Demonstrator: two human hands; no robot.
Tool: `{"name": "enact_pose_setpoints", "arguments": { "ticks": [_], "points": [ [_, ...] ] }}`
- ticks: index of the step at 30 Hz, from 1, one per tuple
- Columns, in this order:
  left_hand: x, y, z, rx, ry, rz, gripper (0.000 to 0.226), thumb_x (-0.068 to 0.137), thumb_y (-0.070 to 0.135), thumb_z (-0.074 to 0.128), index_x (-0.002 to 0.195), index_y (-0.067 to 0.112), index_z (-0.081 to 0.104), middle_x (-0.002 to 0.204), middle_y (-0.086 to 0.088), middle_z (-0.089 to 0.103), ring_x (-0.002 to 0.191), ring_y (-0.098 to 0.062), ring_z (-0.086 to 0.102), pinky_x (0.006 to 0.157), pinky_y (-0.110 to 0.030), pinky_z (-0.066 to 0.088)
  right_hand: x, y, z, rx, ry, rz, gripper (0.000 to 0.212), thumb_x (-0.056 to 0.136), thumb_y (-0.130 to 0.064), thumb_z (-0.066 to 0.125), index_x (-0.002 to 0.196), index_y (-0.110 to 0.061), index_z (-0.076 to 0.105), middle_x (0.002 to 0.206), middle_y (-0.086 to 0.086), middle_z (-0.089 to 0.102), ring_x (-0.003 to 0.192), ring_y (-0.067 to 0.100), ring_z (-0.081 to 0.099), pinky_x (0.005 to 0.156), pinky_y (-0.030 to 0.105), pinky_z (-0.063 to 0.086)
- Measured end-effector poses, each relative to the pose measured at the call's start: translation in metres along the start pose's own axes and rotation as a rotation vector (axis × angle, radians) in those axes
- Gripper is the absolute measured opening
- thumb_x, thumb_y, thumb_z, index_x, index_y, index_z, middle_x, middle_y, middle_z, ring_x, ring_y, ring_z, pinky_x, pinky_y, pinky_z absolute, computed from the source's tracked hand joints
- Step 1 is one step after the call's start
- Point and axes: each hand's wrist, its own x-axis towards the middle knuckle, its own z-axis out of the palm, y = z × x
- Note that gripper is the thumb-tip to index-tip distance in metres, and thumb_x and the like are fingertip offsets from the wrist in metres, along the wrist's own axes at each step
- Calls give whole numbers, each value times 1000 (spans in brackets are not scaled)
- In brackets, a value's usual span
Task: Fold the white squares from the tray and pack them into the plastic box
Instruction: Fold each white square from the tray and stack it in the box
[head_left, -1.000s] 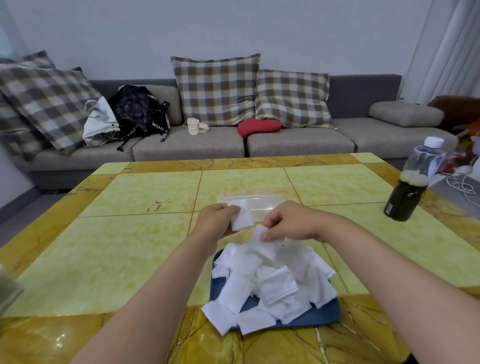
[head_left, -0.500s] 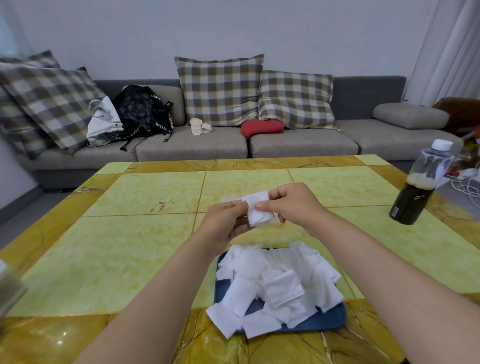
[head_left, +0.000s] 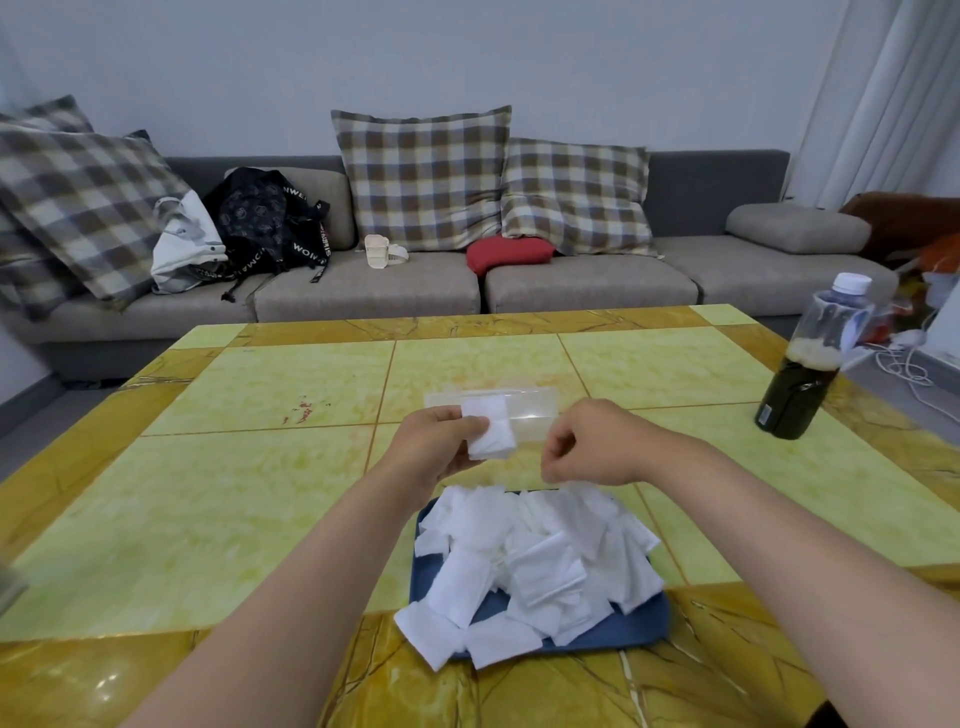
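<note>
left hand (head_left: 434, 447) pinches folded white square (head_left: 488, 427) near plastic box (head_left: 524, 413), ready for packing | right hand (head_left: 589, 444) fingers curled, empty, above tray (head_left: 644, 621) pile for next pick

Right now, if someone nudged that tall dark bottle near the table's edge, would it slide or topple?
The bottle would probably tip rather than slide: it stands tall and narrow. The dark liquid fills it most of the way, so it likely feels heavy. Once down, its round body could roll off the table.
</note>
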Motion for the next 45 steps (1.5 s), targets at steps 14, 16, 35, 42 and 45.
{"name": "enact_pose_setpoints", "arguments": {
  "ticks": [14,16,35,42,45],
  "points": [
    [-5,-2,19,-14,9,-29,11,96,15,62,97,5,67,105,-20,73,90,-31,74,66,-32,60,-17,4,-1,-72,-121,132,27,73,-30,88,95,-24,74,90,-11,68,85,10,66,73,28,57],
    [-3,-3,17,-22,27,-25,11,95,13,64,96,2,69,105,-21,73,86,-30,74,65,-32,61,-19,4,-9,160,-64,113,17,77,-24,86,89,-16,77,83,-8,71,71,9,63,62,23,50],
    [-10,8,12,-70,-192,48,32,94,29,67,113,3,71,108,-14,77,99,-26,75,87,-33,58,14,-30,0,552,352,142,19,76,-23,86,76,-9,73,82,-3,71,41,6,47,50,23,44],
    [-2,10,-1,-74,-140,60,18,95,7,63,111,3,71,105,-14,77,91,-21,75,74,-26,59,33,-37,8,614,216,158,48,82,-43,78,119,-14,67,114,1,68,94,17,64,74,28,48],
    [5,14,-7,-60,-122,61,18,95,9,64,112,6,70,107,-12,77,91,-20,75,75,-26,59,42,-36,5,715,84,170,26,85,-35,78,105,-18,77,98,-1,75,76,14,61,68,29,45]
  ]
}}
